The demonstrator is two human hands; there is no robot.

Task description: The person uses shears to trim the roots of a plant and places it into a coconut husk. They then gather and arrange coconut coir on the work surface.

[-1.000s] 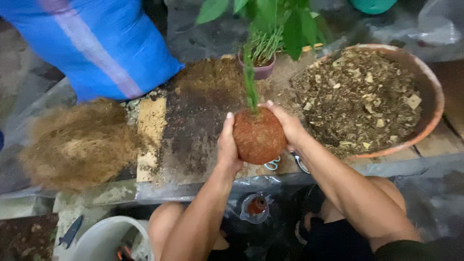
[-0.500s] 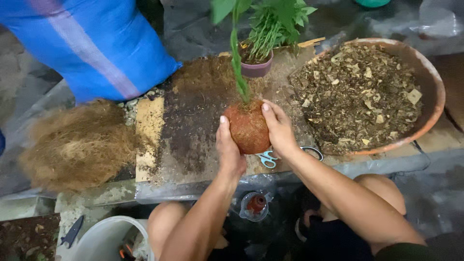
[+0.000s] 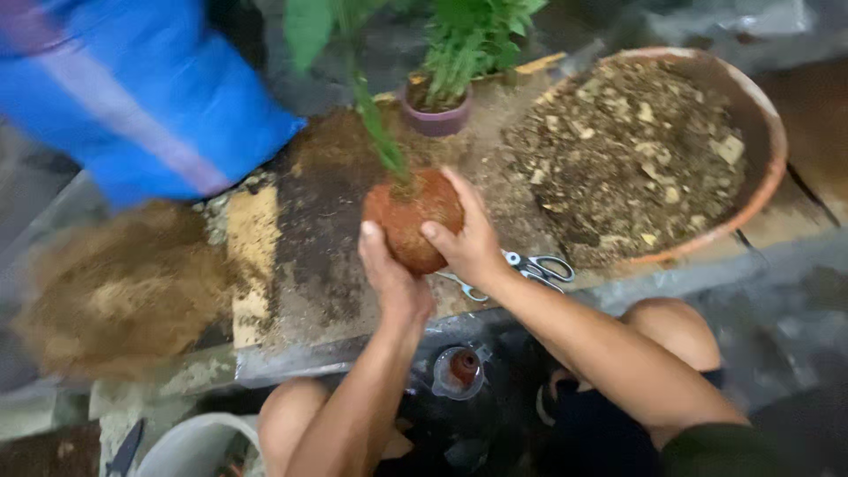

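Observation:
A reddish-brown ball of soil (image 3: 406, 216) with a green plant stem (image 3: 375, 132) rising from its top is held above the wooden work board (image 3: 309, 256). My left hand (image 3: 389, 274) cups the ball from below and on the near side. My right hand (image 3: 468, 234) wraps its right side, fingers spread over the top. Both hands press against the ball.
Scissors (image 3: 530, 268) lie on the board just right of my hands. A wide clay basin (image 3: 768, 168) of coarse potting mix stands at right. A small purple pot (image 3: 435, 117) with a leafy plant sits behind. Coconut fibre (image 3: 115, 291) lies at left, a blue sack (image 3: 132, 97) above it.
The ball with its plant has shifted left and slightly away from me, both hands still around it. My right fingers now reach over the top.

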